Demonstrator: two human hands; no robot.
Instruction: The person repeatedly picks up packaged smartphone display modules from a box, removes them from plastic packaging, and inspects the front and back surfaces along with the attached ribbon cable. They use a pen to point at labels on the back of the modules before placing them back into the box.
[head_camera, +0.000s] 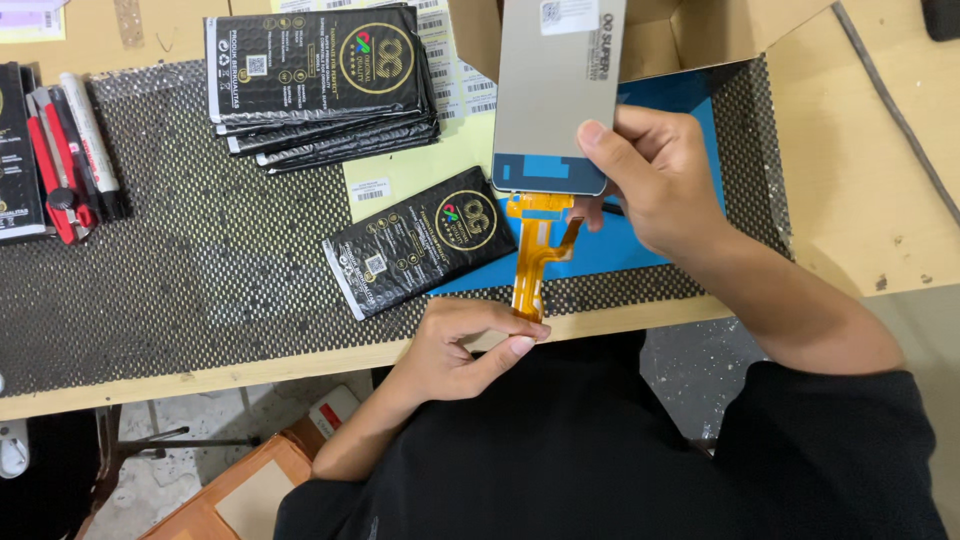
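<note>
Right hand (660, 180) grips a flat grey display panel (555, 90) by its lower corner, thumb pressed on the face, panel held upright above the desk (860, 200). Left hand (465, 345) pinches the end of the panel's orange ribbon cable (530, 265) between thumb and fingers, at the desk's front edge. Open cardboard box (690, 35) sits behind the panel (contents hidden). One black bubble pouch (420, 240) lies on the black mesh mat (200, 250), just left of the cable; a stack of like pouches (320, 80) further back. Blue sheet (680, 100) under the right hand. Markers and a red cutter (75, 140) at far left.
</note>
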